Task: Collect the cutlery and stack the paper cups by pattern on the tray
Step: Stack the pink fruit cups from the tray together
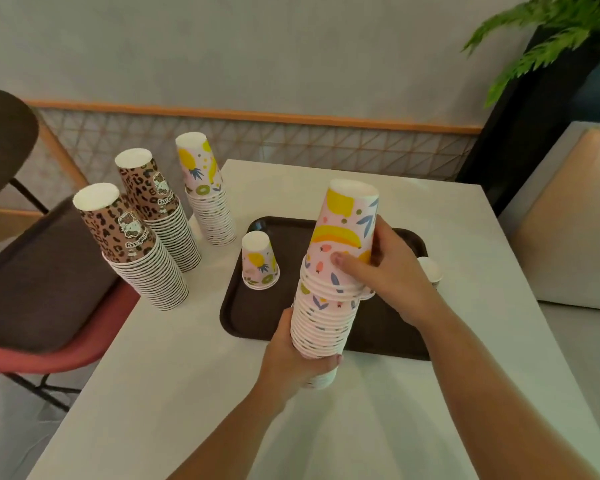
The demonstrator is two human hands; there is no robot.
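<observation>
Far left you've got two leopard stacks (pixel 146 233) and a fruit stack (pixel 207 195) on the table (pixel 465 237), then a lone fruit cup (pixel 260 261) upside down on the tray (pixel 257 317). Your left hand (pixel 291 362) has its fingers curled round the bottom of the tall fruit stack (pixel 329 289) held over the tray's front, while your right hand (pixel 385 268) wraps its top cups, thumb pressed on the front.
</observation>
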